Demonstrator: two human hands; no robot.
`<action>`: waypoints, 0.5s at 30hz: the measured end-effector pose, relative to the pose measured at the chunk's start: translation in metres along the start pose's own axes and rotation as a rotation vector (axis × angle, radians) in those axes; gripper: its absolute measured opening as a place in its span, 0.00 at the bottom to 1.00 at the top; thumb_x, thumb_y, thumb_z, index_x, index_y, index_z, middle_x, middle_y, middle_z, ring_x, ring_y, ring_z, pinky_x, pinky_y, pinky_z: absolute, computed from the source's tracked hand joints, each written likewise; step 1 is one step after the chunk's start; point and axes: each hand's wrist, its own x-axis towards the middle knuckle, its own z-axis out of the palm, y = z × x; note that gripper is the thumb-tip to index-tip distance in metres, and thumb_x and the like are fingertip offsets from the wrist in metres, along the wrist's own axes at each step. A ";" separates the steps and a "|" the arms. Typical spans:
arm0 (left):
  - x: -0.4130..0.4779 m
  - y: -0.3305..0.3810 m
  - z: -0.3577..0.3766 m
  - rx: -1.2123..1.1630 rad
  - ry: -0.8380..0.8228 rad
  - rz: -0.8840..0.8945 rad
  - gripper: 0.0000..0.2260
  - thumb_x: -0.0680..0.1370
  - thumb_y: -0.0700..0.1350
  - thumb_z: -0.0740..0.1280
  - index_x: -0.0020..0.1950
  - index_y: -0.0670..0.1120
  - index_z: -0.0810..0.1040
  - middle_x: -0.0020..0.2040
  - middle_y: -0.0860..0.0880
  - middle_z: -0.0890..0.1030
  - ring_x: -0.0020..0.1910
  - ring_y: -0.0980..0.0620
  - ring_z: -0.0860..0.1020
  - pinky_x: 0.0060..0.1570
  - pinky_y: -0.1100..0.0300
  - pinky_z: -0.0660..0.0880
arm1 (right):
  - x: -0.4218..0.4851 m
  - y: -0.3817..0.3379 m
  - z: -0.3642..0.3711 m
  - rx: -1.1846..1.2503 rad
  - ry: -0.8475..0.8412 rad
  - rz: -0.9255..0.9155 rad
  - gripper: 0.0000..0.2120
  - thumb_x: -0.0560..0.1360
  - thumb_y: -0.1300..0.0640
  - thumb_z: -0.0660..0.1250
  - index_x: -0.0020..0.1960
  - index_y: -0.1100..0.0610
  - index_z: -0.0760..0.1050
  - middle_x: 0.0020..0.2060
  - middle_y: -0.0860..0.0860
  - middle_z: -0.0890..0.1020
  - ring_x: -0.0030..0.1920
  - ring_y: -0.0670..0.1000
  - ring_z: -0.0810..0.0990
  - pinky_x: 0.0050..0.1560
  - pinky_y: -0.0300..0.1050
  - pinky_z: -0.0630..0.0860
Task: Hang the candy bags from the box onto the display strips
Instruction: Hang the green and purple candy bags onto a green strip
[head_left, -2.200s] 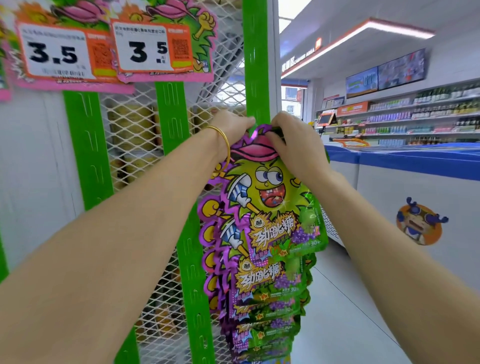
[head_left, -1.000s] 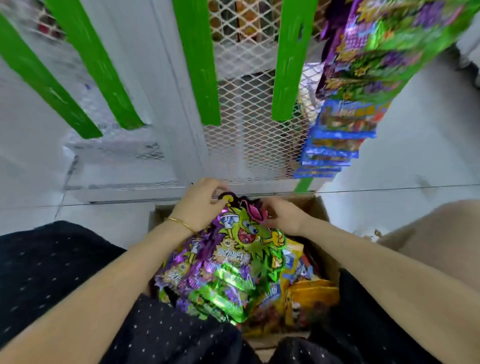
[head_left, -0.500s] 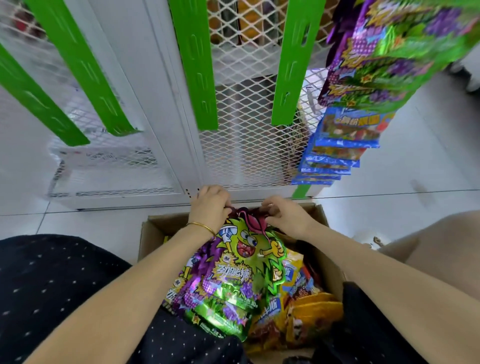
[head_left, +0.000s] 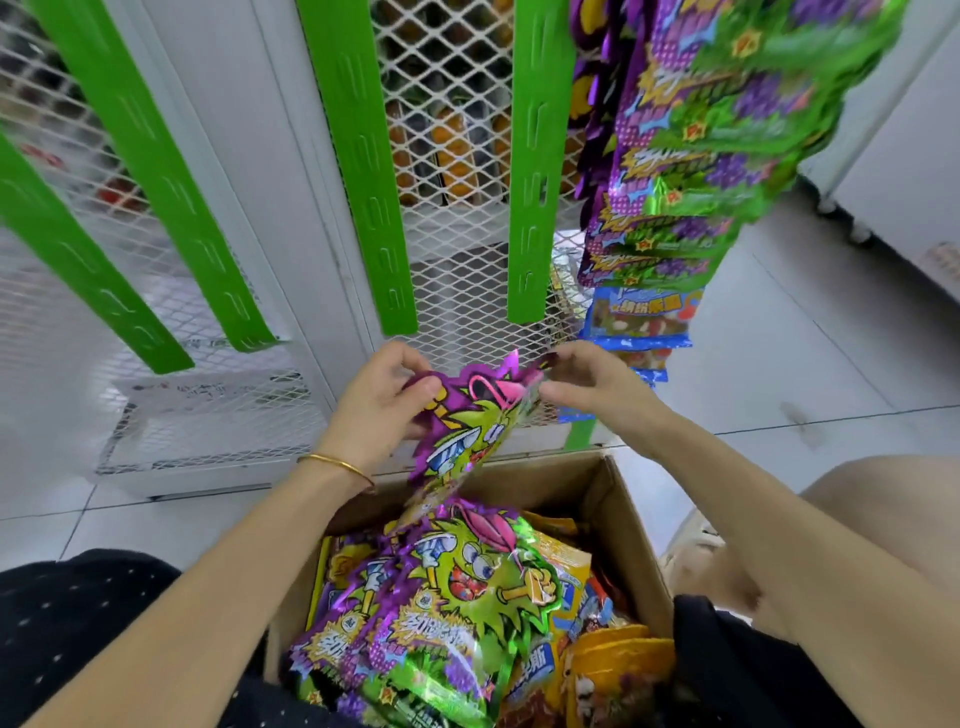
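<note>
A purple and green candy bag (head_left: 467, 421) hangs above the cardboard box (head_left: 631, 525), lifted by its top edge. My left hand (head_left: 387, 402) grips the bag's upper left corner. My right hand (head_left: 587, 387) pinches its upper right corner. More of the same bags (head_left: 457, 587) lie piled in the box, with yellow bags (head_left: 613, 670) beside them. Green display strips (head_left: 535, 171) hang on the white mesh rack in front of me. One strip at the upper right carries several hung candy bags (head_left: 696, 135), with blue bags (head_left: 641, 317) below them.
The white mesh rack (head_left: 457, 291) stands close ahead on a pale tiled floor (head_left: 810, 374). Further bare green strips (head_left: 156, 176) hang to the left. My knees flank the box. A white cabinet on casters (head_left: 893, 171) stands at the right.
I looked down from the strip to the box. Both hands took one bag by its top and raised it out of the pile.
</note>
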 end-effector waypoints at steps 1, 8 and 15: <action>0.000 0.011 -0.002 -0.015 0.002 0.014 0.09 0.79 0.36 0.61 0.42 0.48 0.67 0.39 0.46 0.78 0.33 0.57 0.79 0.34 0.63 0.78 | -0.002 -0.009 -0.006 0.013 0.009 -0.028 0.14 0.70 0.57 0.73 0.54 0.51 0.74 0.49 0.54 0.79 0.50 0.51 0.77 0.55 0.50 0.74; 0.013 0.110 -0.004 0.086 -0.090 0.164 0.08 0.78 0.37 0.62 0.43 0.48 0.68 0.44 0.44 0.80 0.36 0.56 0.81 0.42 0.58 0.80 | -0.032 -0.098 -0.058 -0.012 0.131 -0.181 0.07 0.72 0.62 0.70 0.43 0.65 0.74 0.37 0.55 0.76 0.40 0.51 0.74 0.46 0.47 0.69; 0.055 0.298 0.026 0.254 0.107 0.788 0.07 0.76 0.36 0.65 0.49 0.48 0.76 0.46 0.53 0.78 0.44 0.62 0.76 0.52 0.71 0.72 | -0.047 -0.238 -0.130 -0.346 0.376 -0.480 0.07 0.70 0.59 0.72 0.45 0.49 0.78 0.40 0.43 0.80 0.41 0.37 0.77 0.45 0.29 0.70</action>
